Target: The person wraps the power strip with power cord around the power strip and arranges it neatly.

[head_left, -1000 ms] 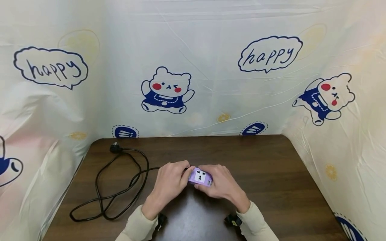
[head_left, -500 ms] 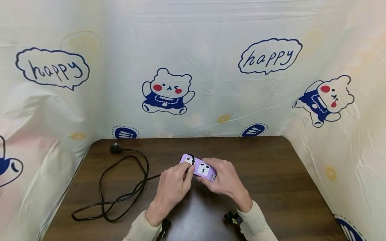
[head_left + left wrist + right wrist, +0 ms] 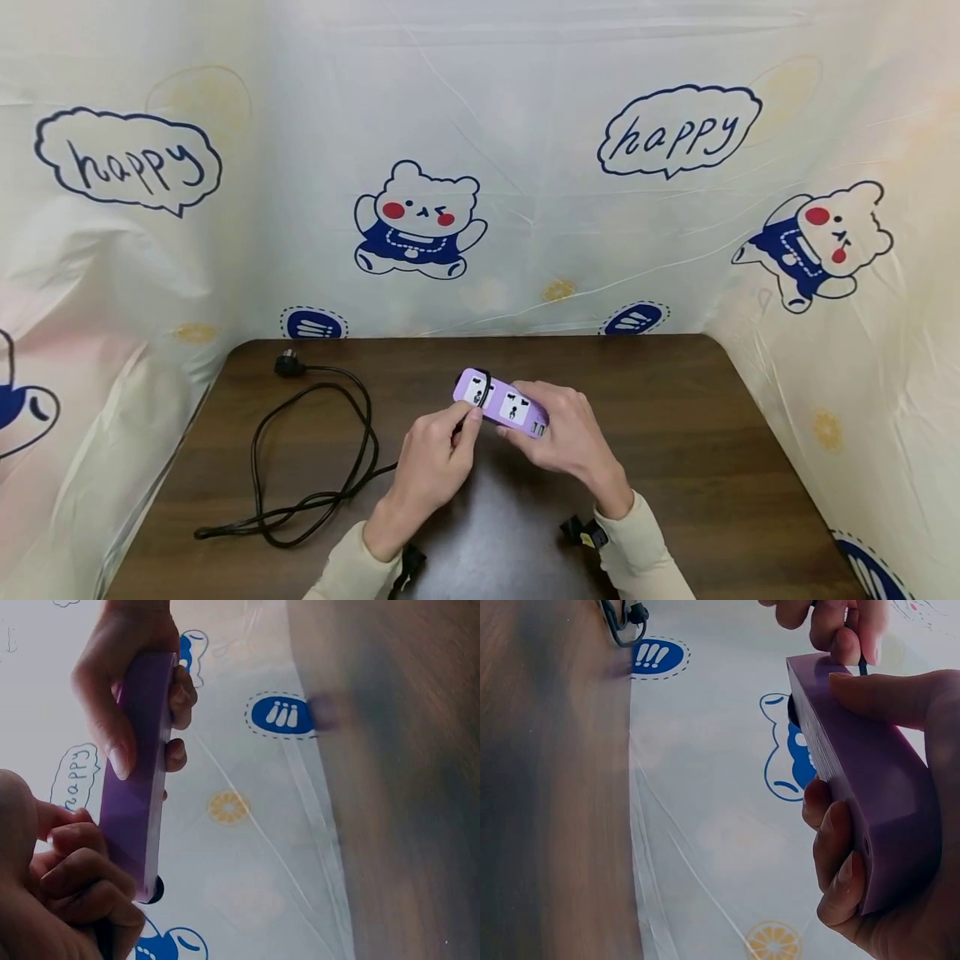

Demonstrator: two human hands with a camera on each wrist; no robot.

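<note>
A purple power strip (image 3: 496, 401) with white sockets and two USB ports at its right end is held tilted over the table. My right hand (image 3: 573, 435) grips that right end; in the right wrist view its thumb lies along one side and its fingers curl round the other. Black cord (image 3: 384, 471) passes across the strip near its left socket. There my left hand (image 3: 433, 458) pinches the cord between thumb and forefinger, right at the strip's near edge. In the left wrist view the strip's plain underside (image 3: 139, 802) shows, with my left fingers curled by its end.
The rest of the cord lies in loose, crossing loops on the left of the brown wooden table (image 3: 660, 467), ending in a black plug (image 3: 288, 364) near the back edge. A printed sheet (image 3: 540, 167) hangs behind and at both sides.
The strip has turned and risen away from me, showing both sockets, with cord now across it. My left hand has come back to its near edge. The cord loops have shifted right.
</note>
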